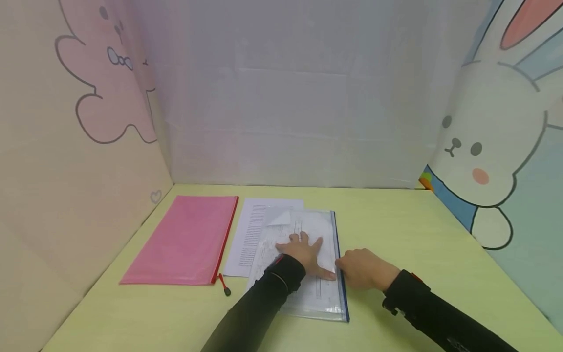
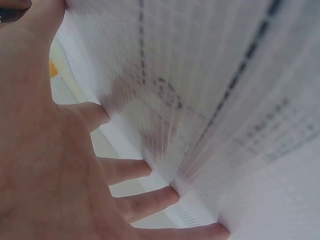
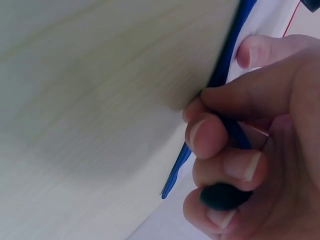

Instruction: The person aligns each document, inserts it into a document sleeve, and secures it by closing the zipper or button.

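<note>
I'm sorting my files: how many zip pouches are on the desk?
2: a pink pouch lies at the left; a clear pouch with a blue zip lies in the middle under both hands. None looks hidden.

Left hand [image 1: 303,252] lies flat, fingers spread — right hand [image 1: 362,268] just beside it, fingers curled in a pinch.

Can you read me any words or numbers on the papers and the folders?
No words can be read.
Sheet in the clear pouch under the left hand: print too small and blurred.
Loose sheet: print too small.
Pink pouch: no text seen.
</note>
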Demonstrator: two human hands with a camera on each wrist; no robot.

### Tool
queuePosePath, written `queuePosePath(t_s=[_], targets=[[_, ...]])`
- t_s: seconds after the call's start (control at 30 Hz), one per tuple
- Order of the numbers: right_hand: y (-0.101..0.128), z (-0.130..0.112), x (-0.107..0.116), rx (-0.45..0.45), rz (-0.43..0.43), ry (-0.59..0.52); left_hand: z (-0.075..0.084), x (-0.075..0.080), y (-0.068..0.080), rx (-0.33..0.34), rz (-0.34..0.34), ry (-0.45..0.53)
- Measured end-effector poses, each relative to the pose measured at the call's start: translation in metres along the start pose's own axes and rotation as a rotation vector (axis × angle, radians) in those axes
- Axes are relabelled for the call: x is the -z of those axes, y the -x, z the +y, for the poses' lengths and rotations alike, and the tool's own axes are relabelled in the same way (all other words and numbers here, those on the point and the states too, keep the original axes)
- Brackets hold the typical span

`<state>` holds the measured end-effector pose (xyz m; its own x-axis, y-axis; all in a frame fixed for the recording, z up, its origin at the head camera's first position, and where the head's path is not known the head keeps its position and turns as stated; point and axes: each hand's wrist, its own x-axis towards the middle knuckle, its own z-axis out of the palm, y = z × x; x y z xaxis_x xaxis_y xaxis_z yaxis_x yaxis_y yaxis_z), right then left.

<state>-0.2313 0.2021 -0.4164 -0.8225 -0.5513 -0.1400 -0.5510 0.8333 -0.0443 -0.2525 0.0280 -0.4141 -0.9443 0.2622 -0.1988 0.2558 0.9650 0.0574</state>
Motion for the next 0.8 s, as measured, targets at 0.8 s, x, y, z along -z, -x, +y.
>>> queuePosePath(t_s=[0.8], targets=[[0.002,-0.0004,-0.0001,0.005,-0.015,-0.01,0.0012,0.0034,0.006,-0.007,0.009,-0.018]])
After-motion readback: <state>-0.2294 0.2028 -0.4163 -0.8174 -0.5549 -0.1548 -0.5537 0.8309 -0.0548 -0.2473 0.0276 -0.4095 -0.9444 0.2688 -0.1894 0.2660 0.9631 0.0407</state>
